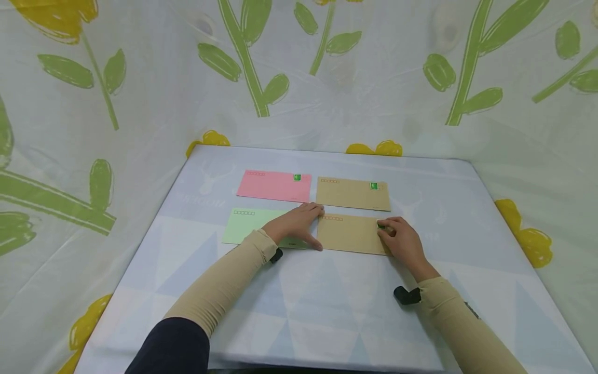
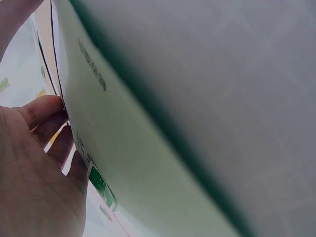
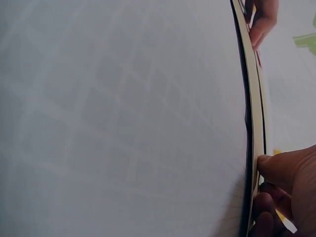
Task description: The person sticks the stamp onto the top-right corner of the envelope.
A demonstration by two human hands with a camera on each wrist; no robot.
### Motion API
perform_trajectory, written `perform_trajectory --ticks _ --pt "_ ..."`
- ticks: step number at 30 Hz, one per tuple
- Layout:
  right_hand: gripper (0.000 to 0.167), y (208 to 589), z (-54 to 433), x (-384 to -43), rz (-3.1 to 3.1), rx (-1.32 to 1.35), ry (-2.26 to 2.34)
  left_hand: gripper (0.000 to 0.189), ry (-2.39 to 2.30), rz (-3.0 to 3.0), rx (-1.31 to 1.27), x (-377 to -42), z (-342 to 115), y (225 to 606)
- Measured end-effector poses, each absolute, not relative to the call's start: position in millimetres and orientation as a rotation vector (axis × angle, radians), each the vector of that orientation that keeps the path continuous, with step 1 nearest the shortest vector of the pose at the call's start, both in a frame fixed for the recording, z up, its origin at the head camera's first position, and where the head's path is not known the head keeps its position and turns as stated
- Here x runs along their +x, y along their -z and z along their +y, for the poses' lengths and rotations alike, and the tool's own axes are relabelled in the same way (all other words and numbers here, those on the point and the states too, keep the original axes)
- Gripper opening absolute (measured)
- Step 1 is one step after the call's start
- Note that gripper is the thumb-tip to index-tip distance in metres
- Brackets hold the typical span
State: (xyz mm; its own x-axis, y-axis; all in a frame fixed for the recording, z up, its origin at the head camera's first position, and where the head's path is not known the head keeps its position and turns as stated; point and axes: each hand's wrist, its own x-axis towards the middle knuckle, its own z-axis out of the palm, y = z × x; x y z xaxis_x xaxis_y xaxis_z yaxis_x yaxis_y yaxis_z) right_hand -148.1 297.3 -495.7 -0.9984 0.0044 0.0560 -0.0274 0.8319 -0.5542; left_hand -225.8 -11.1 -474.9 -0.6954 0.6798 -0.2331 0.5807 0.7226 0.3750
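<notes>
Four paper envelopes lie in two rows on the table. My right hand (image 1: 404,241) pinches a small green stamp (image 1: 381,226) at the upper right corner of the lower brown envelope (image 1: 350,238). Most of that stamp is hidden by the fingers. With fingers extended, my left hand (image 1: 297,223) rests at this envelope's left edge, over the right part of the light green envelope (image 1: 247,224). The left wrist view shows a green stamp (image 2: 101,185) on the green envelope beside the left fingers. In the right wrist view, the right thumb and fingertips (image 3: 265,165) meet the brown envelope's surface.
Behind are a pink envelope (image 1: 271,186) and another brown envelope (image 1: 350,195), each with a green stamp at its upper right. A patterned pale cloth covers the table (image 1: 327,311). Flower-printed curtains (image 1: 154,78) hang behind and at both sides.
</notes>
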Motion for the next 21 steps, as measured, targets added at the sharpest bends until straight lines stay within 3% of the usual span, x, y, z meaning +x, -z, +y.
perform_trajectory --ticks 21 --pt "0.031 494.5 296.0 -145.8 -2.941 0.01 -0.884 0.106 -0.371 2.579 0.982 -225.0 -11.0 475.5"
